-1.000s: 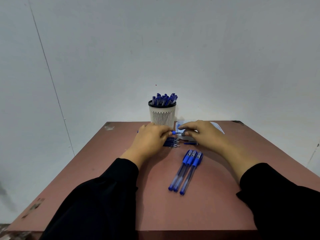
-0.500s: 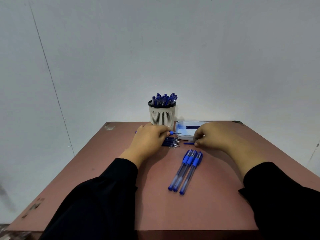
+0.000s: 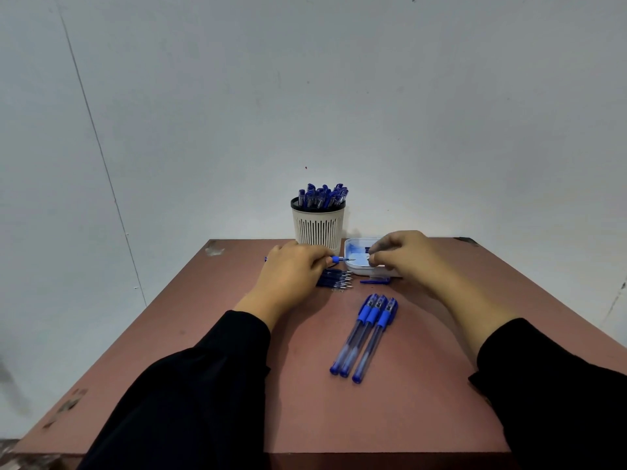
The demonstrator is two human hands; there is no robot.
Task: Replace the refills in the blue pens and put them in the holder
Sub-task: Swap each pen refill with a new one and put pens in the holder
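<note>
My left hand (image 3: 291,276) grips an uncapped blue pen (image 3: 339,259) whose tip points right over the rim of the white tray (image 3: 356,270). My right hand (image 3: 407,261) hovers over that tray with curled fingers, its fingertips just right of the pen tip. Whether they pinch anything is hidden. A loose blue cap (image 3: 375,281) lies in front of the tray. Several dark blue refills (image 3: 334,279) lie beside my left hand. Three capped blue pens (image 3: 368,334) lie side by side mid-table. The white slotted holder (image 3: 318,225) at the back is packed with blue pens (image 3: 322,195).
The reddish-brown table (image 3: 237,385) stands against a plain white wall, and its left and right edges are close to my sleeves. The holder and tray sit at the far edge.
My right hand left the pen tip, dropped to the table in front of the tray where the blue cap now lies, then rose back over the tray. My left hand stayed put.
</note>
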